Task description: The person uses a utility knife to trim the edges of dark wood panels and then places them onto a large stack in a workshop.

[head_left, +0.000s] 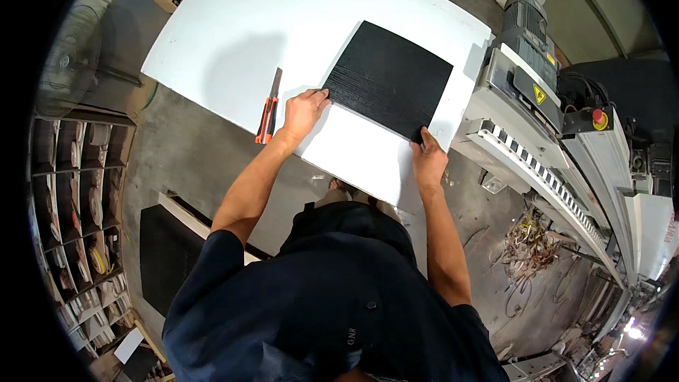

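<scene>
A black rectangular panel (389,78) with a fine grain on its face lies on a white tabletop (233,0). My left hand (305,113) is closed at its near left corner, fingertips at the edge. At the near right corner, my right hand (429,160) grips the edge with thumb and fingers; some fingers are hidden beneath or behind the panel. Left of my left hand rests an orange and black utility knife (267,122), its blade extended and pointing away from me.
A long edge-banding machine (527,141) with a motor and red stop button stands close on the right. Shelves (78,191) with rolls of strip stand at the left, near a fan (67,60). Another black panel (166,255) is low at left; tangled strips (527,240) lie on the floor.
</scene>
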`<act>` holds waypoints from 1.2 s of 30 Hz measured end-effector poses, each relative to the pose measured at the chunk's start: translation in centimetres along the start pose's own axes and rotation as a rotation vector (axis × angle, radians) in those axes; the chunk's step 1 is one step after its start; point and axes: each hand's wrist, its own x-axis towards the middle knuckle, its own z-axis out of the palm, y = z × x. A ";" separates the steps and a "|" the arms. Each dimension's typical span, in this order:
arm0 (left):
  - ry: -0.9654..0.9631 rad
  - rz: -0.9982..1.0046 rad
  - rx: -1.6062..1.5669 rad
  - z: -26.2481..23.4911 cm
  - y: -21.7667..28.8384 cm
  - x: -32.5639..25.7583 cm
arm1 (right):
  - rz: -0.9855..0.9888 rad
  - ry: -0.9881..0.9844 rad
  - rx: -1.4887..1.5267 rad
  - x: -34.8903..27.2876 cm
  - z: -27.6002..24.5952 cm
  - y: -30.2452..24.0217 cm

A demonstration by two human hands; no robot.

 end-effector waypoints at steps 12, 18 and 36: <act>0.040 -0.098 -0.132 -0.2 0.1 -0.7 | -0.102 -0.067 -0.069 -0.2 -0.4 0.0; -0.212 -0.064 -0.111 -1.2 0.3 0.8 | 0.001 -0.049 0.136 -0.4 -1.2 0.3; -0.384 -0.784 -0.482 0.9 -0.1 8.1 | 0.384 -0.109 0.347 5.4 0.1 1.9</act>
